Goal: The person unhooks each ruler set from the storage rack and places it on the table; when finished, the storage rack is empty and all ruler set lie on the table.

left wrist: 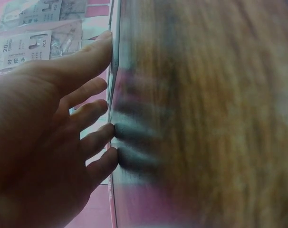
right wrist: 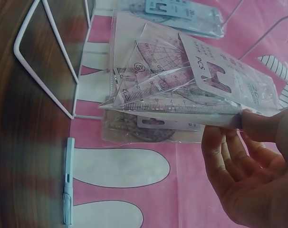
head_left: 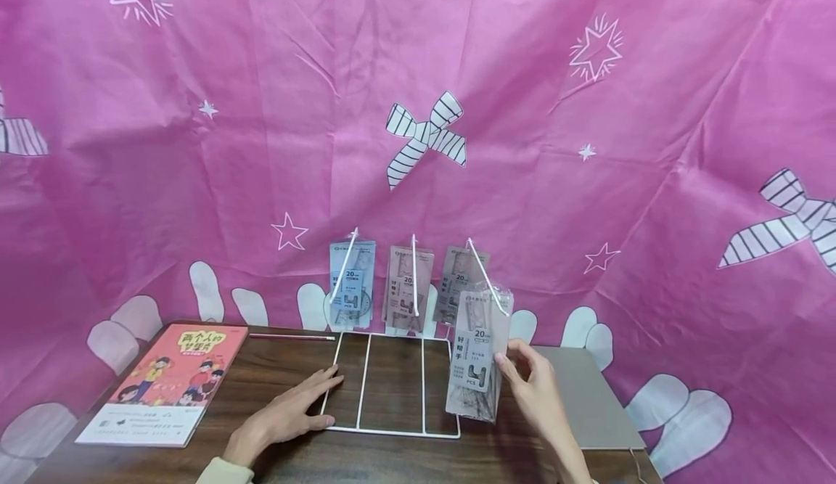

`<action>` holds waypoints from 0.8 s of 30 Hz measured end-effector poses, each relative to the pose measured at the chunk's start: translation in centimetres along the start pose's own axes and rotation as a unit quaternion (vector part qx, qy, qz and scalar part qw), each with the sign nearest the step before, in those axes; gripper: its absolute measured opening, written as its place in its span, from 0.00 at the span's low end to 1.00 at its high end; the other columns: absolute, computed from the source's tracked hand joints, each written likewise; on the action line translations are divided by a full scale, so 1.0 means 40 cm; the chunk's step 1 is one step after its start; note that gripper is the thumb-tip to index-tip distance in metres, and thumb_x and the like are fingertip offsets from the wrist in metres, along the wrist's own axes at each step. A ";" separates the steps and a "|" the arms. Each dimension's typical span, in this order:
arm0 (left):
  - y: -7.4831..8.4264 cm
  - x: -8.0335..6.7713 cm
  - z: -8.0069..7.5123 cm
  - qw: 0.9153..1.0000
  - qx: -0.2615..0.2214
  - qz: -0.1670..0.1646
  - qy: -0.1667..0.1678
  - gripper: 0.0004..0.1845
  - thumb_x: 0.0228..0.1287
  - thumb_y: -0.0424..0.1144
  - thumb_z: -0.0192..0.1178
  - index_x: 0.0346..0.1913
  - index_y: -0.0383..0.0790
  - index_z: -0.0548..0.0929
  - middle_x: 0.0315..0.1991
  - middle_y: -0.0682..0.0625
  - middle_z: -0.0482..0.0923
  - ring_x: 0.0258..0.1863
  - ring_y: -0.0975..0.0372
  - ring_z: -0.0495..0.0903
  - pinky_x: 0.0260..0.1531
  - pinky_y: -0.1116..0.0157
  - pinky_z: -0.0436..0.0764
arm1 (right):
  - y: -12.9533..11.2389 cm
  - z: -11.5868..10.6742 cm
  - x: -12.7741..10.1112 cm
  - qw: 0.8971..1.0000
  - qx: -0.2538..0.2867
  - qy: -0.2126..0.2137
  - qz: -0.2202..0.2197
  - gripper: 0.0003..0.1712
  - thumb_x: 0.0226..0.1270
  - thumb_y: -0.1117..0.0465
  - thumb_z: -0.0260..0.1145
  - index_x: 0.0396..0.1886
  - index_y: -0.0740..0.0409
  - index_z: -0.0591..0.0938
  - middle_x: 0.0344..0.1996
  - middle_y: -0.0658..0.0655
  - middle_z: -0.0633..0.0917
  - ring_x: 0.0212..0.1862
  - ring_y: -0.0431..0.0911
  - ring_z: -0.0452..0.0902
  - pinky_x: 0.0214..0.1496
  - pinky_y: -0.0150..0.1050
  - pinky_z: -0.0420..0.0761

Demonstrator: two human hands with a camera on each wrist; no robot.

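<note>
Now right hand (head_left: 537, 390) pinches ruler pack (head_left: 479, 357) by right edge, long axis upright, at right hook (head_left: 486, 275) of rack (head_left: 390, 432). Left hand (head_left: 287, 413) flat, fingers straight, pressing rack's left edge on table (head_left: 287, 364). Right hand nearer pack.

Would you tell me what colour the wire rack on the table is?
White; the wire rack shows best in the head view.
</note>
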State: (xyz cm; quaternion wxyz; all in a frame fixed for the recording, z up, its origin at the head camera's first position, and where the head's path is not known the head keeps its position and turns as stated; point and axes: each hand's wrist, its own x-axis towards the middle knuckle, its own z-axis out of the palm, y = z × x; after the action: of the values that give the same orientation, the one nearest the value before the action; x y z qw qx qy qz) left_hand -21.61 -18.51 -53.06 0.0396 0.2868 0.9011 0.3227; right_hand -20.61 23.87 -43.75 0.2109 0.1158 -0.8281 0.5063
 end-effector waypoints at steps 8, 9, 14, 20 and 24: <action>-0.003 -0.001 0.002 1.000 0.000 0.001 0.002 0.38 0.69 0.49 0.69 0.75 0.33 0.71 0.78 0.32 0.61 0.75 0.33 0.61 0.67 0.33 0.67 | -0.010 -0.021 -0.031 1.000 -0.012 -0.005 -0.008 0.02 0.72 0.68 0.69 0.41 0.59 0.86 0.34 0.53 0.89 0.35 0.38 0.83 0.37 0.33 0.82; -0.003 -0.002 0.001 1.000 0.001 0.000 0.003 0.38 0.69 0.49 0.69 0.75 0.34 0.71 0.79 0.33 0.61 0.75 0.33 0.61 0.67 0.33 0.67 | -0.012 -0.023 -0.033 1.000 -0.015 -0.006 -0.008 0.02 0.72 0.68 0.69 0.41 0.58 0.86 0.34 0.53 0.89 0.34 0.38 0.82 0.36 0.33 0.82; -0.004 -0.004 0.001 1.000 0.004 -0.004 0.003 0.38 0.69 0.50 0.69 0.75 0.34 0.71 0.79 0.33 0.61 0.75 0.33 0.61 0.67 0.33 0.67 | -0.020 -0.035 -0.044 1.000 -0.024 -0.009 -0.002 0.03 0.72 0.68 0.70 0.38 0.56 0.85 0.29 0.50 0.86 0.29 0.37 0.77 0.30 0.33 0.78; -0.003 -0.003 0.000 1.000 0.005 -0.001 0.002 0.38 0.69 0.49 0.69 0.75 0.33 0.71 0.78 0.32 0.61 0.75 0.33 0.61 0.66 0.32 0.67 | -0.028 -0.044 -0.055 1.000 -0.026 -0.011 0.004 0.04 0.72 0.68 0.70 0.38 0.54 0.84 0.29 0.49 0.85 0.28 0.37 0.77 0.29 0.33 0.77; -0.002 -0.001 0.000 1.000 0.008 0.005 0.003 0.38 0.69 0.49 0.68 0.75 0.32 0.71 0.78 0.32 0.62 0.75 0.33 0.61 0.67 0.33 0.67 | -0.031 -0.051 -0.063 1.000 -0.025 -0.012 0.005 0.04 0.72 0.67 0.70 0.39 0.54 0.85 0.27 0.49 0.85 0.27 0.38 0.77 0.28 0.33 0.77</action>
State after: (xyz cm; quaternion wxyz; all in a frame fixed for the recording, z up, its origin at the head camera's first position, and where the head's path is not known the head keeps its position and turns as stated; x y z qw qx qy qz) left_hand -21.62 -18.57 -53.12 0.0328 0.2907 0.9025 0.3161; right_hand -17.41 25.05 -43.12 0.2014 0.1127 -0.8437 0.4847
